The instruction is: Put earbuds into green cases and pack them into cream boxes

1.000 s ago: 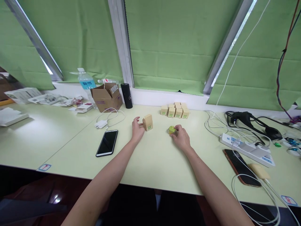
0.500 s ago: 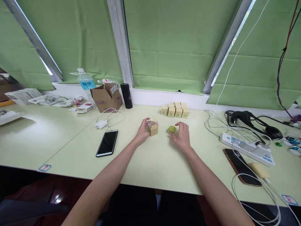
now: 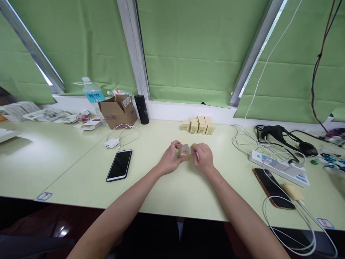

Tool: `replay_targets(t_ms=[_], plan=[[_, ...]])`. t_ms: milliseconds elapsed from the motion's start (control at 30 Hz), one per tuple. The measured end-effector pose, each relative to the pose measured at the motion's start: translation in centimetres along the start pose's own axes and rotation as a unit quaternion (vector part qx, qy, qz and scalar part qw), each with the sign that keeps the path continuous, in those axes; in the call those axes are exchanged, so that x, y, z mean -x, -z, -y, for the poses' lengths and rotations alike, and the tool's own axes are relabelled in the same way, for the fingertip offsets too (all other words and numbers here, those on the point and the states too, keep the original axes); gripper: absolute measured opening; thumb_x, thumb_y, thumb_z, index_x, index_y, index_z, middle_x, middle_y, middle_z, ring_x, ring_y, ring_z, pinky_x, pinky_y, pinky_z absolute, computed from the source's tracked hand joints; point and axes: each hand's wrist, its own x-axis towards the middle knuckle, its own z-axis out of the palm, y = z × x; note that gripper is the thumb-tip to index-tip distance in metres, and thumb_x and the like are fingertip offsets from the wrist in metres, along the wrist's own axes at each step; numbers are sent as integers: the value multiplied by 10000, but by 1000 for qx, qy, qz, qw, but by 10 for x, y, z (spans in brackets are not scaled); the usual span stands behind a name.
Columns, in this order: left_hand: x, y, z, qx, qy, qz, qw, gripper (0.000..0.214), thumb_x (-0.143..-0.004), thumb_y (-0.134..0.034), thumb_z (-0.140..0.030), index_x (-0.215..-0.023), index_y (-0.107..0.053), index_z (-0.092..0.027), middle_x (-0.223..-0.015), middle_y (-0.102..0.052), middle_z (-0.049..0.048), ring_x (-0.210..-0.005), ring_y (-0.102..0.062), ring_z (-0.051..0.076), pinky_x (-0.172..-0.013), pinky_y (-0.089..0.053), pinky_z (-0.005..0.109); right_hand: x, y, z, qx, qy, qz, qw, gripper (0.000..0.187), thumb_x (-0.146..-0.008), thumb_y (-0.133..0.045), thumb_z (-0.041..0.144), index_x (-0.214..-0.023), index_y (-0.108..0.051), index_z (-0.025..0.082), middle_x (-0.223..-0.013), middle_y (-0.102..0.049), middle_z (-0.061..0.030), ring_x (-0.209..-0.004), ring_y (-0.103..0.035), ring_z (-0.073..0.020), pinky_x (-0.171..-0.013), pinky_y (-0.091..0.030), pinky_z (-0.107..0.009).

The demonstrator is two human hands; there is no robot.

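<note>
My left hand is closed around a small tan cardboard box. The box is tilted, its open top facing me, with a pale inside showing. My right hand is at the box's right side, its fingers pinched on a small green candle. Most of the candle is hidden by the fingers, so its exact shape cannot be made out. Beyond both hands stands a cluster of several small tan boxes with green labels.
To the left lie a phone and a white charger with its cable. Behind them are a brown carton, a black bottle and a water bottle. On the right are a power strip, another phone and loose white cables.
My left hand has moved right with the box and tipped its opening toward me. My right hand has closed on the green candle and come up beside the box.
</note>
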Motion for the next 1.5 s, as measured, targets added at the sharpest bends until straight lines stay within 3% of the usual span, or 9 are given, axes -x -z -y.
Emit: replay_targets(t_ms=[100,267,400,533,733,933,1133,1300,1500], plan=[[2,2,-5,-13,-19,-30,999,594,-856,-676,-276,-1351,-348,-246,-1439,-489,147,-1262,-589,282,-1049,-496,470,-1,-2,-10,-6,-106,-42,993,253,-912,-466,208,-1138,-580,218,-1046,-652,-110,-995,-573,-274,-847,-473,-402],[1,8,-9,-44,-75,0,996,474,-908,-607,-246,-1347,-429,-253,-1470,-504,128,-1321,-557,274,-1130,-456,470,-2,-13,-22,-40,-207,32,977,631,-865,-615,327,-1442,-404,186,-1303,-622,-140,-1159,-562,-301,-912,-498,-422],[0,8,-9,-50,-95,-5,994,438,-946,-544,-226,-1378,-478,-255,-1419,-565,114,-1354,-532,272,-1157,-438,472,-5,-19,-22,-54,-223,71,971,456,-893,-597,319,-1320,-545,170,-1135,-690,-130,-1085,-599,-293,-931,-489,-423],[0,6,-7,-47,-87,-4,995,363,-950,-534,-220,-1308,-563,-268,-1403,-585,96,-1399,-501,279,-1175,-432,474,-12,-10,-20,-114,-243,-26,963,376,-882,-610,366,-1217,-603,194,-1150,-699,-126,-1055,-613,-282,-928,-512,-437],[-1,6,-10,-24,-75,-1,997,318,-888,-594,-206,-1202,-568,-255,-1276,-650,79,-1233,-606,277,-1085,-493,467,-14,11,9,-295,-137,-128,937,443,-927,-568,448,-1314,-511,238,-1262,-662,-109,-1080,-663,-238,-865,-586,-384],[-1,9,-20,10,-21,18,1000,283,-878,-611,-241,-1161,-594,-251,-1142,-695,48,-1052,-668,257,-948,-545,418,-5,9,36,-182,-45,-10,982,419,-934,-570,435,-1309,-561,247,-1252,-696,-112,-905,-690,-239,-660,-568,-350],[-3,8,-19,20,-30,-3,999,223,-849,-626,-239,-1068,-579,-242,-1102,-694,37,-1044,-653,244,-967,-520,411,-7,15,19,-112,2,29,993,444,-955,-544,398,-1373,-525,251,-1334,-640,-117,-1028,-675,-251,-697,-575,-336],[-4,6,-19,19,-30,-9,999,252,-812,-631,-215,-1054,-565,-234,-1101,-688,45,-1038,-649,245,-958,-523,417,-6,21,10,-46,-9,55,997,468,-934,-560,348,-1395,-537,269,-1377,-584,-113,-909,-675,-220,-628,-545,-318],[-3,6,-17,25,-33,-17,999,187,-845,-638,-232,-1013,-555,-239,-1079,-690,24,-1012,-659,225,-946,-526,392,-6,15,17,-6,4,68,998,399,-952,-552,275,-1351,-560,279,-1381,-627,-96,-1227,-602,-284,-690,-539,-320]])
